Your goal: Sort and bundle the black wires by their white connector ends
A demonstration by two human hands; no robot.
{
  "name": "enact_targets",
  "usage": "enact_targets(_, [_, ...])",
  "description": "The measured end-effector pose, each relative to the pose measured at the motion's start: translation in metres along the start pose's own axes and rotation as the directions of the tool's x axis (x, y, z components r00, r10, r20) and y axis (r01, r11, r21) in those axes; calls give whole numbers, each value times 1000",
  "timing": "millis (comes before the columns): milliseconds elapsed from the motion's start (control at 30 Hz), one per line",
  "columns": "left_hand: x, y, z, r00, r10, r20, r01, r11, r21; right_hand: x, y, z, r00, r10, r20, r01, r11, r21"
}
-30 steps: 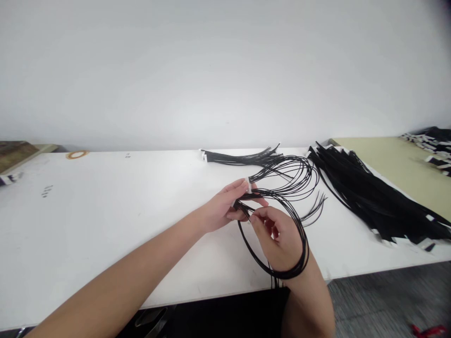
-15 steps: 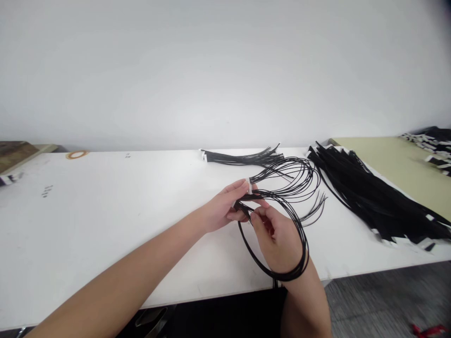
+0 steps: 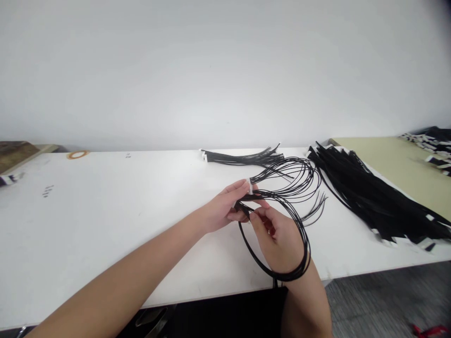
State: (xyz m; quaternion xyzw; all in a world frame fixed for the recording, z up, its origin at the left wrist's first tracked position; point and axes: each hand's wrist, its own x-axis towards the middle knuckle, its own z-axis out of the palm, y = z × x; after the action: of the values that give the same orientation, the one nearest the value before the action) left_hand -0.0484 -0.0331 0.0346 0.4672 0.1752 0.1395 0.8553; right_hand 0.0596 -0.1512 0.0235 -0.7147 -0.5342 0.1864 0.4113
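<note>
My left hand (image 3: 230, 202) is closed on a looped bundle of thin black wires (image 3: 306, 180), gripping it by a white connector (image 3: 249, 186) between thumb and fingers. Just to the right, my right hand (image 3: 275, 230) pinches black wires that come out below the connector. One large loop of the wires hangs over my right wrist and down toward the table's front edge. Loose wire ends (image 3: 319, 206) fan out to the right of the loops. What lies inside my right palm is hidden.
A flat bundle of black wires (image 3: 239, 158) with white connectors lies behind my hands. To the right is a large pile of black cables (image 3: 380, 192). A tan tape ring (image 3: 77, 154) rests at the back left of the white table (image 3: 88, 211).
Both hands keep nearly the same place and hold. The wire loop around my right wrist has shifted very slightly to the right.
</note>
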Motion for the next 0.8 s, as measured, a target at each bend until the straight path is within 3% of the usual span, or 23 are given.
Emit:
enact_targets(433, [1, 1, 1, 1000, 17, 7, -17, 1000, -12, -1, -1, 4, 999, 44, -24, -43, 998, 40])
enact_targets(800, [1, 0, -1, 1000, -11, -1, 11, 1000, -23, -1, -2, 8, 989, 83, -120, -74, 994, 74])
